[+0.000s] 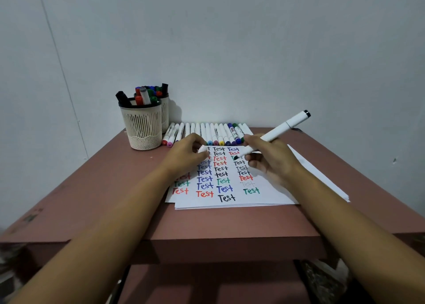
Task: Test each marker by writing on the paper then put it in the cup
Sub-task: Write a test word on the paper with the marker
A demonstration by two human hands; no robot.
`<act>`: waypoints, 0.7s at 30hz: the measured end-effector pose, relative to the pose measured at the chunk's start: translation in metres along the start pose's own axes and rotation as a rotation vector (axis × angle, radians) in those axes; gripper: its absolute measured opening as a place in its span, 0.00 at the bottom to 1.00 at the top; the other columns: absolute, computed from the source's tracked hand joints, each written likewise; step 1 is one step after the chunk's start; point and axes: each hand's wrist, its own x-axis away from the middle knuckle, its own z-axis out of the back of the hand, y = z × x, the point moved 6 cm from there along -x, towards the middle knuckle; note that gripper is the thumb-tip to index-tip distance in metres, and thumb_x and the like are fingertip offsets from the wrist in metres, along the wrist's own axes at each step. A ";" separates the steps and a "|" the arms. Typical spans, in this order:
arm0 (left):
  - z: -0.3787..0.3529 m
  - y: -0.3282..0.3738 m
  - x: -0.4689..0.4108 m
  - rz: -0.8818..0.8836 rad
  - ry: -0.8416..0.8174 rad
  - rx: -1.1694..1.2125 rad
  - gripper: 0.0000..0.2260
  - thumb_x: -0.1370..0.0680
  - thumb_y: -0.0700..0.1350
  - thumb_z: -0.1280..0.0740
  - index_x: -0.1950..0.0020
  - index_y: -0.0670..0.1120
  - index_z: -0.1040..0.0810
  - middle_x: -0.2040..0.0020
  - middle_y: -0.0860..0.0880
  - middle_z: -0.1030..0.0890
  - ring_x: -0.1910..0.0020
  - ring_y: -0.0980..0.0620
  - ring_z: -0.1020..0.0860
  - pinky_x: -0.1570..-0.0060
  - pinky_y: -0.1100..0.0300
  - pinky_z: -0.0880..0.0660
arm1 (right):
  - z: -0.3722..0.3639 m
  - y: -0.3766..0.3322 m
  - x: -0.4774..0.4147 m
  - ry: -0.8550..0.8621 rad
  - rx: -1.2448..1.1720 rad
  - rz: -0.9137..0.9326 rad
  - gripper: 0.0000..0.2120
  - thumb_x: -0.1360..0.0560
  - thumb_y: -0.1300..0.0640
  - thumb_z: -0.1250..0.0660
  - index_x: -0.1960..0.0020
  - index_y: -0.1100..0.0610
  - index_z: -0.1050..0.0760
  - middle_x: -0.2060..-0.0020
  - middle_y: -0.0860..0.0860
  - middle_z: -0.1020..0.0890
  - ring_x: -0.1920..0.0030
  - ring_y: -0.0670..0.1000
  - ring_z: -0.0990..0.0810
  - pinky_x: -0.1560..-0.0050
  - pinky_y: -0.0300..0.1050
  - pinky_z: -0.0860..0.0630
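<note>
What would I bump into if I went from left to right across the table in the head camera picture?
Cream cup of markers → left hand pinching a white cap → right hand gripping the white marker. The row of markers and the paper overlap the hands, so I skip them.

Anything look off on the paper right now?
One faint Test in the right column of the paper, just above the green Test, is pale grey and barely legible, as if the ink ran dry.
</note>
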 end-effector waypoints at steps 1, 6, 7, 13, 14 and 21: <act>-0.001 -0.001 0.000 0.003 -0.002 -0.017 0.09 0.25 0.44 0.31 0.48 0.48 0.28 0.51 0.48 0.23 0.51 0.51 0.25 0.51 0.59 0.28 | -0.004 -0.002 0.005 -0.050 0.015 0.001 0.08 0.24 0.61 0.33 0.61 0.61 0.26 0.71 0.53 0.25 0.74 0.46 0.26 0.74 0.35 0.29; -0.002 -0.004 -0.002 0.024 -0.003 -0.031 0.08 0.25 0.45 0.31 0.49 0.49 0.28 0.52 0.49 0.24 0.51 0.53 0.25 0.54 0.63 0.31 | -0.001 0.011 0.028 -0.030 0.127 0.001 0.16 0.28 0.61 0.28 0.69 0.58 0.32 0.79 0.52 0.30 0.80 0.47 0.33 0.78 0.35 0.38; -0.002 -0.005 -0.002 0.029 -0.008 -0.028 0.08 0.25 0.45 0.31 0.49 0.49 0.28 0.51 0.49 0.23 0.51 0.52 0.25 0.53 0.62 0.30 | 0.002 0.013 0.030 0.004 0.146 0.002 0.18 0.28 0.61 0.28 0.70 0.57 0.34 0.80 0.53 0.32 0.81 0.46 0.35 0.78 0.34 0.39; -0.003 -0.008 -0.003 0.044 -0.019 -0.017 0.09 0.25 0.45 0.31 0.48 0.49 0.29 0.49 0.49 0.23 0.50 0.52 0.25 0.52 0.61 0.29 | 0.002 0.016 0.036 0.020 0.293 0.020 0.18 0.27 0.66 0.32 0.72 0.57 0.33 0.81 0.52 0.31 0.82 0.46 0.36 0.79 0.33 0.39; -0.003 -0.008 -0.003 0.045 -0.022 -0.019 0.09 0.25 0.45 0.31 0.48 0.49 0.29 0.49 0.49 0.24 0.50 0.53 0.25 0.52 0.62 0.30 | 0.001 0.016 0.037 0.016 0.319 0.026 0.18 0.27 0.66 0.32 0.72 0.57 0.33 0.82 0.51 0.30 0.82 0.46 0.35 0.79 0.33 0.39; -0.003 -0.008 -0.004 0.048 -0.017 -0.035 0.09 0.25 0.46 0.31 0.48 0.48 0.28 0.50 0.50 0.24 0.51 0.53 0.25 0.54 0.63 0.32 | -0.003 0.012 0.041 0.005 0.395 0.064 0.16 0.27 0.66 0.32 0.72 0.58 0.32 0.82 0.50 0.29 0.82 0.47 0.34 0.80 0.32 0.38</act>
